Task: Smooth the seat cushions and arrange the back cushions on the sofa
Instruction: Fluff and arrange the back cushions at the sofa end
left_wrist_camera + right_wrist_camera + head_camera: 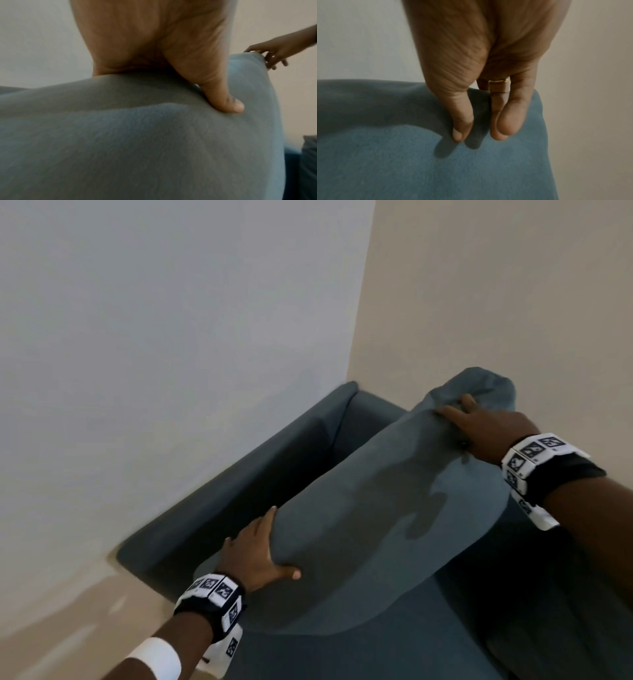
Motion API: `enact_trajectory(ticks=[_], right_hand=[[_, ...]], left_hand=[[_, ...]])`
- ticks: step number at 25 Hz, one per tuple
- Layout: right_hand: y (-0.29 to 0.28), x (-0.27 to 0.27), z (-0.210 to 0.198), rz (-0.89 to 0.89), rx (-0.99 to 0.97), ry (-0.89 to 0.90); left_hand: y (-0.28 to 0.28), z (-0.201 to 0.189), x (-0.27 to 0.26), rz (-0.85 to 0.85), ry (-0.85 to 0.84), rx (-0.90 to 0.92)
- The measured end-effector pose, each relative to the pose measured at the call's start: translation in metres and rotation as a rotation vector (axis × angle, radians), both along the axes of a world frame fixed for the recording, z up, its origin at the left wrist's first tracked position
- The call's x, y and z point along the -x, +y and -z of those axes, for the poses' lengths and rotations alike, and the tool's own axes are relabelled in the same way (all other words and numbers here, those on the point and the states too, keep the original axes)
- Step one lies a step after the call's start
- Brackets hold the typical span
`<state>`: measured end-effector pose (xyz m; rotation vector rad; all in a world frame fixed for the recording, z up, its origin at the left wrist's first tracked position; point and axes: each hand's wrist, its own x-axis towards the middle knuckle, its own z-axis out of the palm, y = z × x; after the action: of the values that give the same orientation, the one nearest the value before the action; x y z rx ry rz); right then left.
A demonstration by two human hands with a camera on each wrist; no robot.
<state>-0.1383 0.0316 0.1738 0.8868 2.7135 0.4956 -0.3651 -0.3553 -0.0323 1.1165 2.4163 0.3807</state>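
A large blue-grey back cushion is held tilted above the sofa seat. My left hand grips its near left end, thumb pressed into the front face and fingers behind. My right hand holds the far upper corner, thumb and fingers curled over the edge; this right hand also shows in the left wrist view. The cushion's lower edge rests on the seat.
The sofa stands in a room corner, its left armrest against a pale wall. Another blue cushion lies on the right. Beige floor shows at lower left.
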Motion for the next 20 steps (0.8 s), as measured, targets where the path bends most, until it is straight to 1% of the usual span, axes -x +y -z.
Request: enact_trajectory(ticks=[2, 3, 5, 6, 8, 9, 13, 15, 17, 19, 20], right_hand=[[-0.002, 0.011, -0.003, -0.007, 0.006, 0.023], [-0.004, 0.017, -0.004, -0.021, 0.034, 0.055], [-0.008, 0.028, -0.001, -0.028, 0.098, 0.148], [-0.009, 0.032, 0.002, -0.038, 0.126, 0.238], [-0.002, 0.033, 0.002, -0.085, 0.189, 0.509], [0.003, 0.036, 0.0, -0.112, 0.193, 0.609], [0.01, 0.063, -0.008, -0.16, 0.207, 0.802], [0.007, 0.089, 0.0, -0.208, 0.242, 0.843], [0.006, 0.116, 0.017, -0.213, 0.312, 0.848], [0.013, 0.149, 0.042, -0.15, 0.385, 0.82], [0.017, 0.168, 0.059, -0.116, 0.405, 0.756]], left_hand=[[-0.029, 0.021, 0.015, -0.08, -0.034, -0.03], [-0.041, 0.029, 0.02, -0.093, -0.04, -0.026], [-0.055, 0.04, 0.022, -0.083, -0.004, -0.029], [-0.057, 0.04, 0.022, -0.084, 0.037, -0.089], [-0.057, 0.028, 0.019, -0.072, 0.133, -0.229], [-0.06, 0.016, 0.021, -0.061, 0.189, -0.278], [-0.09, -0.042, 0.04, -0.077, 0.364, -0.363], [-0.11, -0.066, 0.054, -0.08, 0.468, -0.361], [-0.124, -0.081, 0.072, -0.112, 0.533, -0.301], [-0.129, -0.079, 0.091, -0.144, 0.524, -0.201], [-0.131, -0.07, 0.101, -0.154, 0.479, -0.106]])
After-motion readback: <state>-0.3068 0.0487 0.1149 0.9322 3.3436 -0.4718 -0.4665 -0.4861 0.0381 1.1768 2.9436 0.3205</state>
